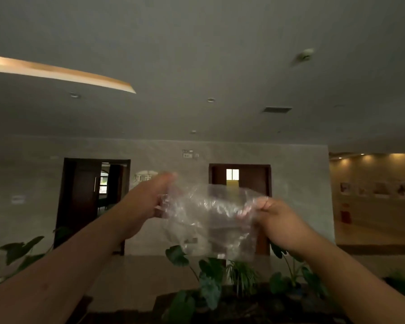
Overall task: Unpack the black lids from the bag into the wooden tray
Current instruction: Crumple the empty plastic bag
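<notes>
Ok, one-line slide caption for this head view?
Left hand and right hand hold a clear plastic bag up, above leafy plants; no lids or tray visible.

Whole head view is motion-blurred from where I sit. Left hand (147, 197) fingertips smear into the clear plastic bag (211, 218), can't separate them from the film. Right hand (276, 220) fingers curl behind the bag's edge, pinch point hidden. Bag contents unreadable: only glare and wrinkles, can't tell whether it holds anything. Both forearms cut off by the bottom edge. Wall sign (145, 177) partly covered by the left hand, characters too soft to read. Potted plants (211, 286) dark, cropped at the bottom.
</notes>
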Tool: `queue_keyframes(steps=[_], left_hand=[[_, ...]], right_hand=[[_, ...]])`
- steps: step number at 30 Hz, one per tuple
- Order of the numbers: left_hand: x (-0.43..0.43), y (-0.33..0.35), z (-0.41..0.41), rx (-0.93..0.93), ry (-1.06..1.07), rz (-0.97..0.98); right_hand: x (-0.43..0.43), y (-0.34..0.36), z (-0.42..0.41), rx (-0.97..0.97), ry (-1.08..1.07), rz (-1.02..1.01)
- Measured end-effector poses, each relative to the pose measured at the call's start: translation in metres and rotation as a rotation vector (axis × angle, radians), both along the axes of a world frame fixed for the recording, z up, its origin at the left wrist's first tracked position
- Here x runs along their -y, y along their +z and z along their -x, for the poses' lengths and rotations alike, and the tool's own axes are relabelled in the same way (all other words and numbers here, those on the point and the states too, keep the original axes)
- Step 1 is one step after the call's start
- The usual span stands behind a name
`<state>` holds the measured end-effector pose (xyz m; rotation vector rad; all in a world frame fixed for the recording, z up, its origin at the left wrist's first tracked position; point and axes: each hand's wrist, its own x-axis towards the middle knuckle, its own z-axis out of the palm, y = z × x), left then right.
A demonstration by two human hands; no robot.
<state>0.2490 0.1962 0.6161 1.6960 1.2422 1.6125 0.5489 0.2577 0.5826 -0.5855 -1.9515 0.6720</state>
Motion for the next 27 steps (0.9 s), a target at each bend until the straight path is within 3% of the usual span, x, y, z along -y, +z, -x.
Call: queue_keyframes(steps=[3,6,7,11,15,18,22,24,27], left_hand=[[0.003,0.006,0.001,-0.452,0.269,-0.128],[0.010,0.016,-0.006,-0.542,0.289,-0.190],[0.011,0.020,-0.009,-0.532,0.265,-0.198],[0.015,0.031,-0.023,-0.522,0.234,-0.240],[0.020,0.033,-0.031,-0.343,0.369,-0.375],[0.028,0.030,-0.029,-0.175,0.379,-0.205],[0.036,0.018,-0.024,-0.182,0.090,0.144],[0.035,0.014,-0.021,-0.175,0.024,0.098],[0.033,0.014,-0.020,-0.123,0.089,0.024]], right_hand=[[0.010,0.004,-0.001,0.308,-0.029,-0.049],[0.015,0.021,0.002,0.137,-0.109,-0.115],[0.020,0.026,0.006,0.105,-0.097,-0.081],[0.024,0.023,0.041,0.277,0.022,0.155],[0.018,0.011,0.069,-0.035,0.003,0.206],[0.018,0.014,0.076,-0.273,0.063,0.313],[0.016,0.017,0.079,-0.399,0.214,0.386],[0.018,0.018,0.081,-0.379,0.242,0.378],[0.019,0.024,0.080,-0.339,0.197,0.341]])
